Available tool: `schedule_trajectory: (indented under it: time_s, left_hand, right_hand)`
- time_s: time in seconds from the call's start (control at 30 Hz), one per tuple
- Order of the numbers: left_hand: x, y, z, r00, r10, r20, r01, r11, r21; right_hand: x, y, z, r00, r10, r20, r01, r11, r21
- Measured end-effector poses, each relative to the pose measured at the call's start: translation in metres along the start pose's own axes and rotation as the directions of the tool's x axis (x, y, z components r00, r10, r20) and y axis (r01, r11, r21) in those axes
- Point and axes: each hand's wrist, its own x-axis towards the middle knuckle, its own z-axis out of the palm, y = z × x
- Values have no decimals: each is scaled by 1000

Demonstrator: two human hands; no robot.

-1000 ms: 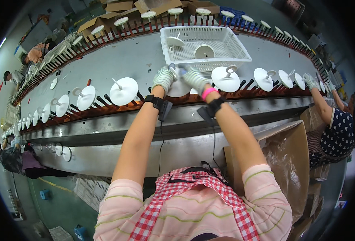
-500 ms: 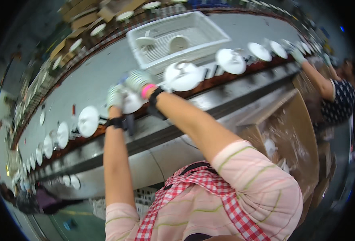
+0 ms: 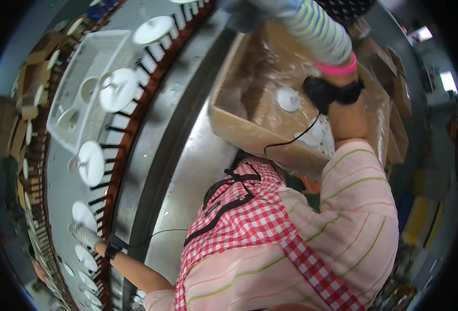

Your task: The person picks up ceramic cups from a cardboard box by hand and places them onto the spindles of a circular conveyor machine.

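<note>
My left hand (image 3: 88,237), in a pale glove, reaches to the conveyor line and touches or nearly touches a white round disc (image 3: 85,213). Its fingers are too small and blurred to show a grip. Over the lined cardboard box (image 3: 270,129) my right hand (image 3: 312,31) stretches away, in a striped glove with a pink band at the wrist. A dark blurred shape (image 3: 244,14) lies at its finger end, and I cannot tell what it is. Inside the box sit a white rounded piece (image 3: 287,99) and more white parts (image 3: 314,137), partly behind my forearm.
Along the curved line stand several more discs (image 3: 119,89) on dark pegs. Beyond them is a white plastic crate (image 3: 58,122) with discs in it. A metal ledge (image 3: 187,171) runs between me and the line. Other cardboard boxes (image 3: 395,129) stand behind the lined one.
The view has swung to the right. My hands were together at a disc on the line; now they are apart, the right over the box and the left still by the line.
</note>
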Motion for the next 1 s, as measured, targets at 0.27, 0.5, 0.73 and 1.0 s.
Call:
schedule_trajectory:
  time_s: [0.27, 0.5, 0.73, 1.0]
  left_hand:
    - [-92, 111, -11, 927, -286, -241, 344, 904, 252]
    - [-153, 165, 38, 988, -27, -151, 36, 998, 54]
    - [-179, 337, 74, 790, 611, -39, -561, 697, -446]
    - [-138, 364, 222, 921, -7, 390, 225, 827, -515]
  right_hand:
    - [-164, 242, -61, 494, 825, -274, -760, 256, -598]
    - [-291, 321, 39, 231, 955, -184, -708, 35, -705]
    - [-154, 179, -5, 471, 870, -143, -848, 402, -346]
    - [-115, 62, 22, 809, 498, -310, -531, 847, -26]
